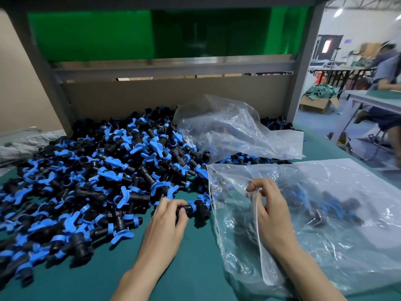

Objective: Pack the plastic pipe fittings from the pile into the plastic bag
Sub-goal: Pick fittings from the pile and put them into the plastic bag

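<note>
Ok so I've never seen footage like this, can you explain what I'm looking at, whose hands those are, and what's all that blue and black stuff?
This is one picture from a camera worn on a person's head, looking down at their own bare hands. On the green table lies a big pile of pipe fittings, black with blue parts. The left hand grips one fitting at the pile's edge. The right hand pinches the rim of a clear plastic bag, which already holds some fittings. Another crumpled bag lies behind.

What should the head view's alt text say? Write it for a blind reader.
A left hand grips a black-and-blue pipe fitting beside a large pile of fittings, while the right hand pinches open a clear plastic bag already holding several, on a green table.
</note>
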A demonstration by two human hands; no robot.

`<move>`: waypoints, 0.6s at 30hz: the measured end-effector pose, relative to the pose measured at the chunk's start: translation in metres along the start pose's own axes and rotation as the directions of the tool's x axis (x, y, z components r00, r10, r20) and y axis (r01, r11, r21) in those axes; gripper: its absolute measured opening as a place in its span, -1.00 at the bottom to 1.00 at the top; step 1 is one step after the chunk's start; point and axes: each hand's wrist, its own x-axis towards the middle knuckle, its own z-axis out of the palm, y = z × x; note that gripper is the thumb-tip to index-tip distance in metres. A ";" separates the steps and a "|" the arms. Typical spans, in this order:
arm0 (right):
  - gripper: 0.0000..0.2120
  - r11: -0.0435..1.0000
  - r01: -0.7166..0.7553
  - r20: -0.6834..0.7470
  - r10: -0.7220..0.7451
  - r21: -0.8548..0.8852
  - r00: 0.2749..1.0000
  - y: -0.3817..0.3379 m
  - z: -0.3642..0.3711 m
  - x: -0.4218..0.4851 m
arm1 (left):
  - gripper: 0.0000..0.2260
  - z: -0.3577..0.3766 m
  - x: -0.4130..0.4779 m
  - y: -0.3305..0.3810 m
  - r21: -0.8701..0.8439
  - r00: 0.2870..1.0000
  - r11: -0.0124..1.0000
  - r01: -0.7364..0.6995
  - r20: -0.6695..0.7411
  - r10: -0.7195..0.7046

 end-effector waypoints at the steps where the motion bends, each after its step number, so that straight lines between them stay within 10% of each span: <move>1: -0.71 1.000 -0.001 -0.001 0.001 0.001 1.000 0.000 0.001 0.001 | -0.79 -0.001 0.001 -0.001 -0.050 1.000 0.999 0.003 -0.010 -0.003; 9: -0.76 1.000 0.004 0.009 -0.004 -0.003 1.000 0.002 0.006 0.003 | -0.60 -0.010 0.007 0.006 -0.423 0.965 0.889 0.175 -0.105 -0.240; 18: -0.77 0.999 -0.027 0.018 0.027 0.029 0.999 0.003 0.006 0.001 | -0.77 -0.015 0.012 0.021 -0.938 0.874 0.226 0.265 0.134 -0.467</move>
